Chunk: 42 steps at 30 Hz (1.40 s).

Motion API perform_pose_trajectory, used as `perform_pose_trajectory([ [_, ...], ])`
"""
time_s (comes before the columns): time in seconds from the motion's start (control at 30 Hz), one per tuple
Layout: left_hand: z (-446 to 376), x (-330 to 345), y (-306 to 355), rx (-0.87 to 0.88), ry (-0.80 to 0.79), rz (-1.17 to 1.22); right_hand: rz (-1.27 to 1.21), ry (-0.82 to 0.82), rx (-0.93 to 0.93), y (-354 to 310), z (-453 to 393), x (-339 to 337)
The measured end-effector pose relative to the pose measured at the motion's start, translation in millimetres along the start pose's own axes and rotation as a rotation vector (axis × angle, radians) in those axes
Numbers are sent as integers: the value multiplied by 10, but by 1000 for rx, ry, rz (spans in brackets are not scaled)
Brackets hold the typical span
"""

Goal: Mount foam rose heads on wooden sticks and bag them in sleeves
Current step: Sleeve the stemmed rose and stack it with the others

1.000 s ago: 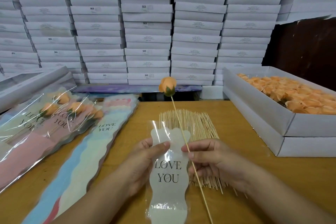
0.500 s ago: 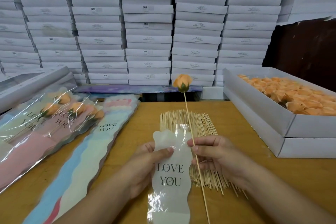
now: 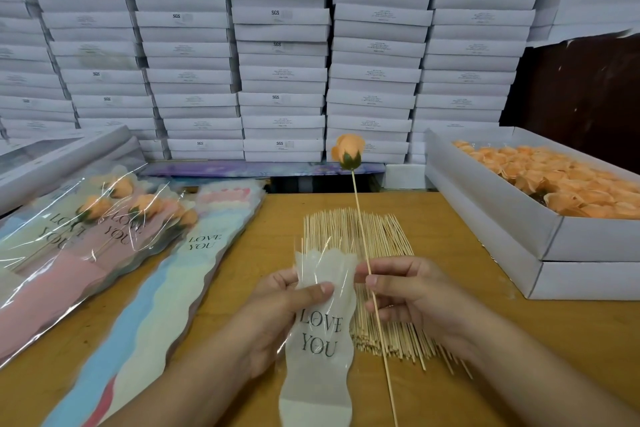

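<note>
Sleeve (image 3: 320, 322), thin, slick film, likely light and crumple-prone: pinched near its scalloped mouth by left hand (image 3: 277, 319), thumb on top. Just right of sleeve, stick (image 3: 372, 288) pinched mid-length in right hand (image 3: 412, 295) fingers, rose head (image 3: 347, 151) up; probably stiff yet snappable, best gripped low.

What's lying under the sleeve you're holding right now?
The loose pile of wooden sticks lies on the table beneath the sleeve, showing above and to its right. The part directly behind the sleeve and the left hand is covered.
</note>
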<state>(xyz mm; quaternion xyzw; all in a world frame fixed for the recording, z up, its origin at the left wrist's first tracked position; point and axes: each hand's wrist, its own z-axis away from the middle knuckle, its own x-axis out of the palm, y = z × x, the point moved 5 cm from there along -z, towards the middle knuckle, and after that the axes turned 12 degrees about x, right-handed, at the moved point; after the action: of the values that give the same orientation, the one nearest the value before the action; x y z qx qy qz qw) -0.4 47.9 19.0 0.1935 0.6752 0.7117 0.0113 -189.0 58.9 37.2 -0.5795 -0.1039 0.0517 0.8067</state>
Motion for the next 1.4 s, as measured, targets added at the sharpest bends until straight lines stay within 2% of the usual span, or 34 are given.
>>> perform_pose_trajectory([
  [0.27, 19, 14, 8, -22, 23, 14, -20, 69, -9, -149, -24, -97],
  [0.5, 43, 20, -2, -54, 20, 39, -24, 212, -72, -679, -311, -220],
  [0.83, 22, -27, -55, -59, 29, 48, -108, 308, -153, -1331, -573, -192],
  [1.2, 22, -21, -65, -65, 16, 44, -109, 347, -159, -1338, -562, -240],
  [1.4, 23, -33, -62, -53, 29, 38, -90, 297, -141, -1199, -558, -171],
])
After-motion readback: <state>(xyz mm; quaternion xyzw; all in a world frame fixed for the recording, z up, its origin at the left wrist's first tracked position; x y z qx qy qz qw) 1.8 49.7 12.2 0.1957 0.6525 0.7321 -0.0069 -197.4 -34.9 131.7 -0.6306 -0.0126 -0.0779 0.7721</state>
